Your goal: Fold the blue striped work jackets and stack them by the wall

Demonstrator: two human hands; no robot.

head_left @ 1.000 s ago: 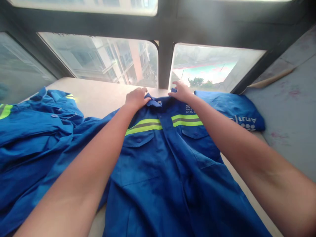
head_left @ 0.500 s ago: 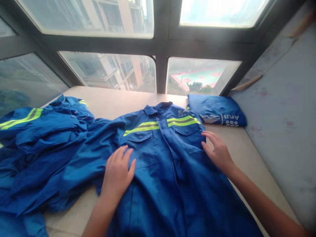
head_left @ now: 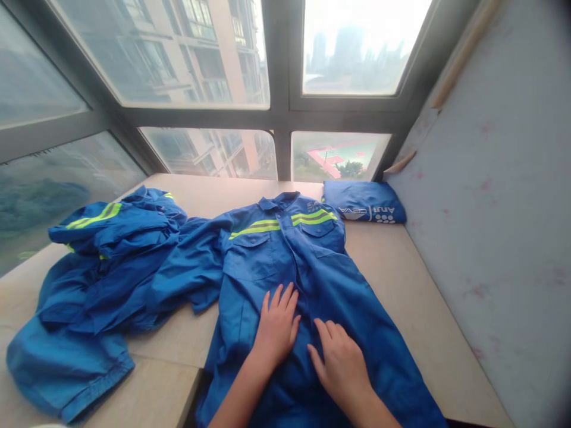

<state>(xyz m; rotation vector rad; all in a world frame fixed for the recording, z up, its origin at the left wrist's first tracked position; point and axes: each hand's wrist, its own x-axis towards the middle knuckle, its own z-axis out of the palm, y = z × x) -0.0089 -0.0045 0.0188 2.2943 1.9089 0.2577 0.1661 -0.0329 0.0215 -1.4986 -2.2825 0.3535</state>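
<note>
A blue work jacket (head_left: 250, 264) with yellow-green reflective stripes lies spread front up, its collar toward the window. My left hand (head_left: 277, 324) rests on its front, just left of the closure, fingers stretched out. To the right of the closure, my right hand (head_left: 339, 359) is on or just over the cloth, its fingers loosely bent and apart. Neither hand holds anything. The jacket's left-side sleeve runs up to a second blue garment (head_left: 129, 261), which lies crumpled with the same stripes. The jacket's lower part passes beneath my forearms.
At the back right lies a folded blue garment (head_left: 364, 202) with white lettering. All of this rests on a pale sill (head_left: 414, 297) below grey-framed windows (head_left: 280, 119). A patterned wall (head_left: 491, 226) bounds the right side; the sill's front edge shows at lower left.
Both hands have moved down from the jacket's chest and side and come closer together at its middle. The view has tilted up and pulled back, showing more window and sill.
</note>
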